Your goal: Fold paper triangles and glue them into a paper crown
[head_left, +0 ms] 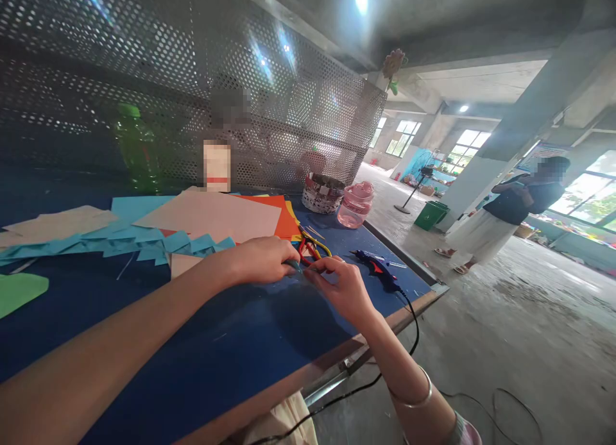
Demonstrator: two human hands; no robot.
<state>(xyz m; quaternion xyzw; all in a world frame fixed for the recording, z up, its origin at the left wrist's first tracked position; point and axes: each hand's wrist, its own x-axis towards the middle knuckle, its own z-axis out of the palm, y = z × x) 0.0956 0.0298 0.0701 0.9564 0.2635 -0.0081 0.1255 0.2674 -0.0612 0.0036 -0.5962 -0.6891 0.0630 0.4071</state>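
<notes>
Seemingly a craft workshop: glue gun [373, 268], coloured paper [283, 217], concrete pillars [500, 137].

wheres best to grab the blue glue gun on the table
Take the blue glue gun by its handle, the thick end where the black cord leaves it, coming from above on the table-edge side, next to the right hand. It lies on its side, so the fingers can likely wrap the handle from over the top, away from the narrow nozzle end.

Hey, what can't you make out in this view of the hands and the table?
Head view:
- small teal piece: mostly hidden by the left hand and right hand; shape unclear.
- red-handled tool: lower end hidden behind the hands; exact kind unclear.
- upright pale item: pixelated, so unidentifiable.
</notes>
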